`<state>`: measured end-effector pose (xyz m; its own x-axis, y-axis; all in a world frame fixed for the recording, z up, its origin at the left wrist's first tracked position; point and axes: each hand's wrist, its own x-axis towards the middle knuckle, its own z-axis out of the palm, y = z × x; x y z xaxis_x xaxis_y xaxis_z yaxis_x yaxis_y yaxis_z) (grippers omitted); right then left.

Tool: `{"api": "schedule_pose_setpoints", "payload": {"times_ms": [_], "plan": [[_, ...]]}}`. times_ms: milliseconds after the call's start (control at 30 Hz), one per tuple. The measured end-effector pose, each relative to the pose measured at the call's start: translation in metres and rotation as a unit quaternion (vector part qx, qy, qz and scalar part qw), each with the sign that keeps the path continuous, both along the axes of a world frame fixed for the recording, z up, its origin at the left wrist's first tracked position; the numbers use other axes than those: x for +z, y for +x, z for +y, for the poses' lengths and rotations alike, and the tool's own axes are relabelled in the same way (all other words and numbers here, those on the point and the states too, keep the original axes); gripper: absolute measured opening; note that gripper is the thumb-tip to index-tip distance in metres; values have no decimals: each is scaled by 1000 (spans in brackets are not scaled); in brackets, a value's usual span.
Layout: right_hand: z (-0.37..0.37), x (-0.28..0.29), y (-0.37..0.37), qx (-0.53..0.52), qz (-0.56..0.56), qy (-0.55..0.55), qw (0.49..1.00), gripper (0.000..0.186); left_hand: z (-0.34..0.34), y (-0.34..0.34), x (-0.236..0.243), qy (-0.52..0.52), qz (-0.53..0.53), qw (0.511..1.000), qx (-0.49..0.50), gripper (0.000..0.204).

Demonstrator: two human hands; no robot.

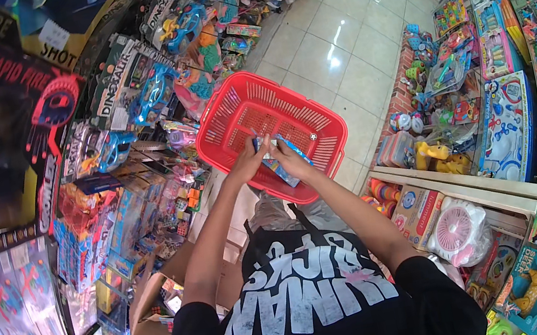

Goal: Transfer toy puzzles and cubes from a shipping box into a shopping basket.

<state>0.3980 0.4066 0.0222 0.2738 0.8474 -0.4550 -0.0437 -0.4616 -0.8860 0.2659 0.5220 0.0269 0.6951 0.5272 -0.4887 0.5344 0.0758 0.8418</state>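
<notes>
Low over a red perforated plastic basket [225, 121] in the middle of the head view, both of my hands grip a small blue package [285, 172]. My left hand [248, 162] is closed at the package's upper left end, and my right hand [290, 158] is closed around its middle, with the fingertips of both meeting near the top. Part of the package is hidden by my fingers, so its exact kind is unclear.
Packed toy displays [153, 91] line the left. On the right, wooden-edged shelves [471, 189] hold boxed toys and a pink-and-white fan [458, 228]. A tiled aisle [340, 42] runs ahead. An open cardboard box [148, 302] is at lower left.
</notes>
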Motion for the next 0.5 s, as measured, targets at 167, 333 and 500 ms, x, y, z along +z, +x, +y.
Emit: {"api": "schedule_pose_setpoints", "payload": {"times_ms": [167, 333, 500], "plan": [[40, -48, 17, 119, -74, -73, 987, 73, 51, 8, -47, 6, 45, 998, -35, 115], [66, -76, 15, 263, -253, -97, 926, 75, 50, 12, -58, -50, 90, 994, 28, 109], [45, -112, 10, 254, -352, -55, 899, 70, 57, 14, -159, -24, 119, 989, -90, 100]]}}
